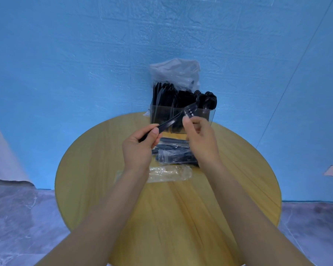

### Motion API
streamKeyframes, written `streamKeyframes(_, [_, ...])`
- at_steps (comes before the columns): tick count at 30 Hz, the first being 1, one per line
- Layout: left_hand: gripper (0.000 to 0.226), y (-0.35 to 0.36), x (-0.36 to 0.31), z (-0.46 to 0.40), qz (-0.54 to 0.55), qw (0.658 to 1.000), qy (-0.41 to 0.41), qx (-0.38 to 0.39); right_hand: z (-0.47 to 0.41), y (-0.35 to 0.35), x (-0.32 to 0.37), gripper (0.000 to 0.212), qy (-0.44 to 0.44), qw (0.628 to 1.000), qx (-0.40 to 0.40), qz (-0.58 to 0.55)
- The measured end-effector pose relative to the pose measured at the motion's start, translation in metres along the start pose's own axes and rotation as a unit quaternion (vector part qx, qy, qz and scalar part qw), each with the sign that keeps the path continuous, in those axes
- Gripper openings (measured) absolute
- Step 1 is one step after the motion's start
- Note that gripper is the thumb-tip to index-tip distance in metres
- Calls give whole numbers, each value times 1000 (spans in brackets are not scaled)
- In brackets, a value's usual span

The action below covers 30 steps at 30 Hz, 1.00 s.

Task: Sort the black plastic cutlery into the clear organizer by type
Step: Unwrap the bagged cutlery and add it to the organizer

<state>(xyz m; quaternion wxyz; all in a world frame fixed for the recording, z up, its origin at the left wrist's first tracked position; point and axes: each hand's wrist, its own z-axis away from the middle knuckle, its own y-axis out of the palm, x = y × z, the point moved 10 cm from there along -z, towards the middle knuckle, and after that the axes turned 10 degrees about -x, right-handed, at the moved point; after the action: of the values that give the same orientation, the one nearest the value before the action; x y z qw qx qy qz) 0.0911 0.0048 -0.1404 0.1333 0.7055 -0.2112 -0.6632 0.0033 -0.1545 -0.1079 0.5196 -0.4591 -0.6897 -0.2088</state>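
My left hand [140,148] grips the handle end of a black plastic fork [173,120], which slants up to the right. At the fork's tines my right hand [199,136] pinches the head with thumb and fingers. Right behind the fork stands the clear organizer [211,116], with knives at its left, forks in the middle and spoons at its right. Under my hands lie wrapped packs of black cutlery [173,150] on the round wooden table [104,169].
An empty clear wrapper [169,174] lies on the table near my left wrist. A crumpled plastic bag [175,71] stands behind the organizer against the blue wall. The table edge curves round on both sides, with grey floor below.
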Motion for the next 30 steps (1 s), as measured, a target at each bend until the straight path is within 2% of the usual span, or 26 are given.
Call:
streamKeyframes(2, [15,5,2,1,-9,1000,2,13,-15,8,4,29,92,984,0,-150])
streamKeyframes(4, [16,10,3,-1,-20,999,3,29,-29,12,9,24,120,969,-12,-214])
streamKeyframes(8, [17,24,7,-13,-84,990,-35,108,-46,23,15,18,120,965,21,-234])
streamKeyframes(11, [19,41,12,-15,-194,953,-62,222,-53,31,19,19,108,966,52,-228])
streamKeyframes(13, [26,49,13,-20,-236,937,-56,253,-57,34,16,18,119,964,55,-229])
streamKeyframes(18, [22,59,11,-45,-255,941,-8,222,-75,37,11,23,128,972,22,-196])
streamKeyframes(21, [22,62,16,-53,-258,939,-4,227,-92,33,5,27,115,980,-14,-160])
streamKeyframes(26, [20,62,20,-69,-258,940,-5,222,-116,34,7,28,87,982,-22,-164])
streamKeyframes(30, [19,56,25,-83,-258,946,-4,198,-144,24,12,32,49,980,-84,-174])
